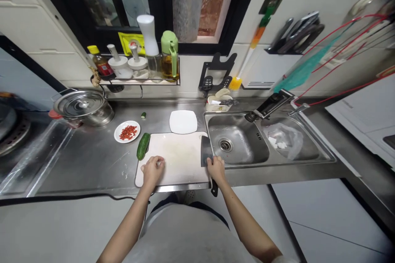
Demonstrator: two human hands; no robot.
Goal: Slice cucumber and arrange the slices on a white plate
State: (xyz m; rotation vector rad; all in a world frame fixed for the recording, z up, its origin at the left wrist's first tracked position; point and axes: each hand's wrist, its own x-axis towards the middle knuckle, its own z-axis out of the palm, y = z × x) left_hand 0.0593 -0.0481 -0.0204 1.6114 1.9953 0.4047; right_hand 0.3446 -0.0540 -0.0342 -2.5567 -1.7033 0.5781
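Note:
My right hand grips a cleaver where its handle meets the blade. The broad dark blade is over the right edge of a white cutting board, and the black handle end sticks out below my hand. Above the board's left part, my left hand is closed, its fingers curled towards the thumb. I cannot make out whether anything small is between them. A green cucumber with a cut end lies by the board's upper left corner, partly over its edge. Its small cut-off end piece lies farther back on the counter.
A white plate with chopped red bits stands left of the cucumber. Behind the board sits a white square plate. The double sink adjoins on the right, under a black faucet. A lidded steel pot stands back left.

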